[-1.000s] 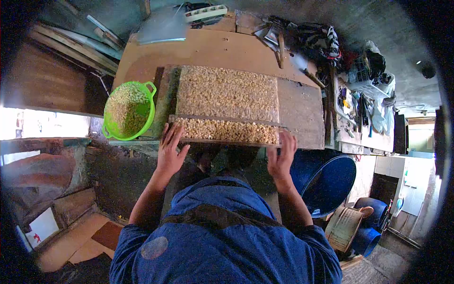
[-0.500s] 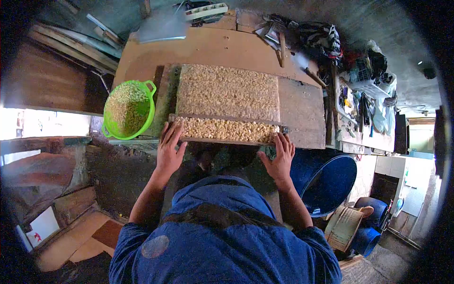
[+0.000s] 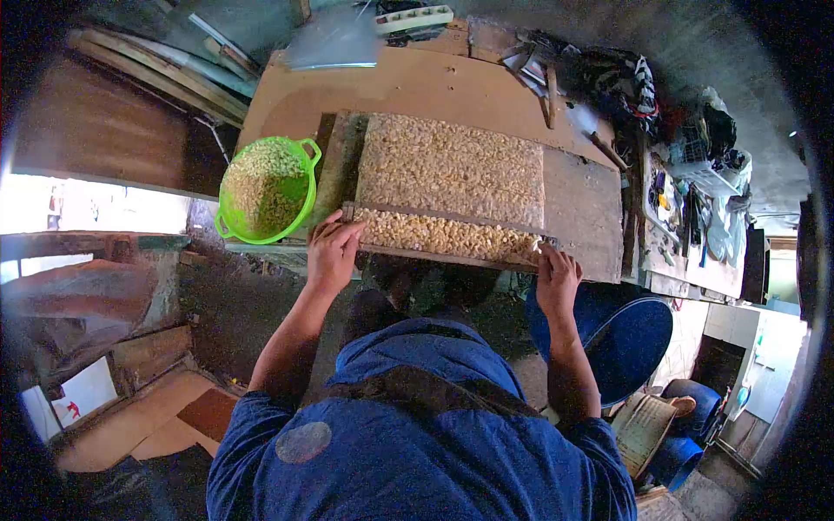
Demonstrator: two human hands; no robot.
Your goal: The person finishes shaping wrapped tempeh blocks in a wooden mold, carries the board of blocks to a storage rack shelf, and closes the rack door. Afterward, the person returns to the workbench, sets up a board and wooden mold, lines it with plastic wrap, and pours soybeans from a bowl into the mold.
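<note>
Table (image 3: 408,82) takes up most of the workspace; wooden board (image 3: 586,204) lies on it at the near side. On the board sits a broad slab of pale kernels (image 3: 452,165), apparently under clear film. Slab likely dense, fairly heavy and floppy; film may be slippery, so support from below, not pinching one edge. Along its near side, at the table's front edge, runs a narrow wooden frame (image 3: 452,220) filled with uncovered kernels. Wood looks stiff; contents look loose and prone to spilling if tilted. Best hold: both short ends, kept level. Green colander (image 3: 298,187), part full of more kernels, stands left of the board; probably light, thin-walled, handles at the rim. Left hand (image 3: 332,252) is at the frame's left end, thumb spread from the fingers; right hand (image 3: 559,276) is at the right end, fingers bent. Can't tell if either is clamped or just resting.
</note>
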